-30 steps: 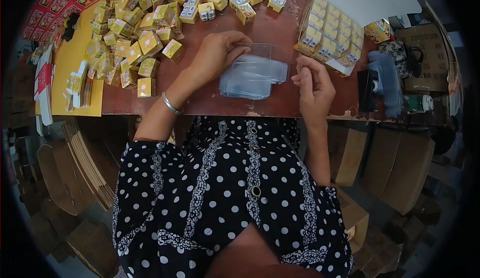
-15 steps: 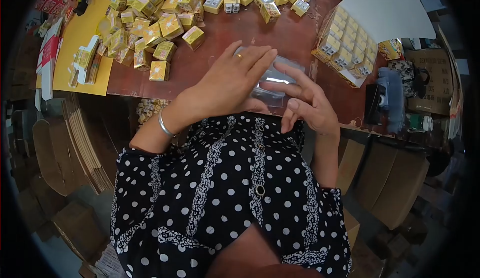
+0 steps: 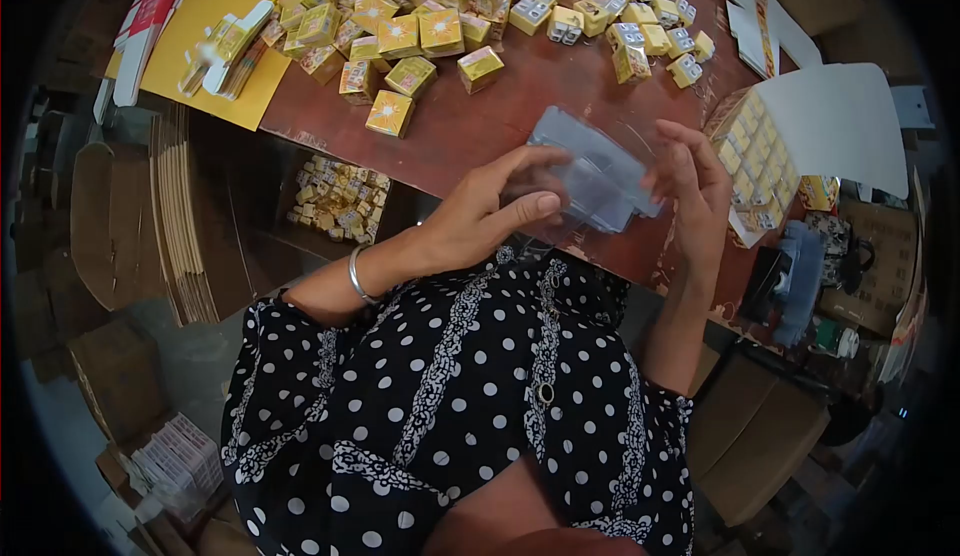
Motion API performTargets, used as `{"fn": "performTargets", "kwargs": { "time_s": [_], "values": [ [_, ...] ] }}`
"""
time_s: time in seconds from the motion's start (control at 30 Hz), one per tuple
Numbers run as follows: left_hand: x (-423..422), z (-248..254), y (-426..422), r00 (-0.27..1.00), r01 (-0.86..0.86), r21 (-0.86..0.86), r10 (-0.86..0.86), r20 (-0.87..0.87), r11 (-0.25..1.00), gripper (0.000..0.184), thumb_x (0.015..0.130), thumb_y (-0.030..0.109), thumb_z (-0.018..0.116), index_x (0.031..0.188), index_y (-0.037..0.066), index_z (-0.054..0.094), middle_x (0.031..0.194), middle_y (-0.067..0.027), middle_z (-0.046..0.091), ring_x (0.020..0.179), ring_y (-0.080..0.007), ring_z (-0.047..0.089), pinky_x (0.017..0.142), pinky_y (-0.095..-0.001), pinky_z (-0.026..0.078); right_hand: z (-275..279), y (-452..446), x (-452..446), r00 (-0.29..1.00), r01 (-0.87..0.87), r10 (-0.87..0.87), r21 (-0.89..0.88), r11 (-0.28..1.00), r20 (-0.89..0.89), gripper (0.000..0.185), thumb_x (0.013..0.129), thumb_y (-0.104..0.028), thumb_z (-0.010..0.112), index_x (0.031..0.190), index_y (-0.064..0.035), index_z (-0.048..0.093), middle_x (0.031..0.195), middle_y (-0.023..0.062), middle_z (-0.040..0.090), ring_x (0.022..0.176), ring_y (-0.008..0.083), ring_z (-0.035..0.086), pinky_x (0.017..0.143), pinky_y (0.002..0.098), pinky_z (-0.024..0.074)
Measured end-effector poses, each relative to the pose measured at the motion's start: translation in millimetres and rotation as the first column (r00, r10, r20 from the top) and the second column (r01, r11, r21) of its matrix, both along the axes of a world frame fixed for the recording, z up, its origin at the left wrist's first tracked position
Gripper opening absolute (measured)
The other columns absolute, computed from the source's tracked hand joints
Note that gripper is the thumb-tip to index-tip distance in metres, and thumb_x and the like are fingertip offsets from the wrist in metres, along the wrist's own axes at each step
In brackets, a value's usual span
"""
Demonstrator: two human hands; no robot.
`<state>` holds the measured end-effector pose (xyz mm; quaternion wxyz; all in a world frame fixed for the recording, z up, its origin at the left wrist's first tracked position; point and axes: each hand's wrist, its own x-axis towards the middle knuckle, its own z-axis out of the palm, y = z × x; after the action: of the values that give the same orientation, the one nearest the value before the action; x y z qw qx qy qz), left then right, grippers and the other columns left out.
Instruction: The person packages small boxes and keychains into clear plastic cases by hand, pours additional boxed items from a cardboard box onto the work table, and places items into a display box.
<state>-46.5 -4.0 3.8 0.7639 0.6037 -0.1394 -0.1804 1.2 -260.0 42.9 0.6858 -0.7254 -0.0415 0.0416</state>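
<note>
A small stack of flat clear plastic sleeves (image 3: 598,178) lies on the table in front of me. My left hand (image 3: 500,196), wearing a silver bangle, comes over its near left corner. Thumb and curled fingers there close on a thin clear plastic sleeve whose outline is hard to make out. At the right edge of the stack is my right hand (image 3: 695,181), raised, its fingers bent and apart. Its lower fingertips are close to the plastic; whether they touch it I cannot tell.
Many small yellow boxes (image 3: 440,31) are heaped at the back of the reddish table (image 3: 450,136). An open display box (image 3: 755,156) with rows of yellow pieces stands at right. Left, folded cartons (image 3: 230,51) rest on yellow card. Below, an open box (image 3: 340,201) holds more pieces.
My view has shifted, so the table appears lower and further right. My hands, close together before, have moved apart, uncovering the stack of clear sleeves.
</note>
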Motion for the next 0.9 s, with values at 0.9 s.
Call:
{"fn": "performTargets", "kwargs": {
  "time_s": [0.9],
  "values": [
    [-28.9, -45.2, 65.0, 0.954, -0.252, -0.064, 0.237, -0.181, 0.966, 0.053, 0.087, 0.006, 0.078, 0.131, 0.001, 0.048, 0.127, -0.0128, 0.061, 0.117, -0.0212, 0.063, 0.1, -0.0336, 0.052, -102.5, 59.2, 161.6, 0.857, -0.27, 0.458, -0.551, 0.79, 0.236, 0.041, 0.09, -0.017, 0.072, 0.127, -0.004, 0.058, 0.123, 0.0145, 0.067, 0.109, 0.0291, 0.068, 0.094, 0.0395, 0.0537]
  ]
}}
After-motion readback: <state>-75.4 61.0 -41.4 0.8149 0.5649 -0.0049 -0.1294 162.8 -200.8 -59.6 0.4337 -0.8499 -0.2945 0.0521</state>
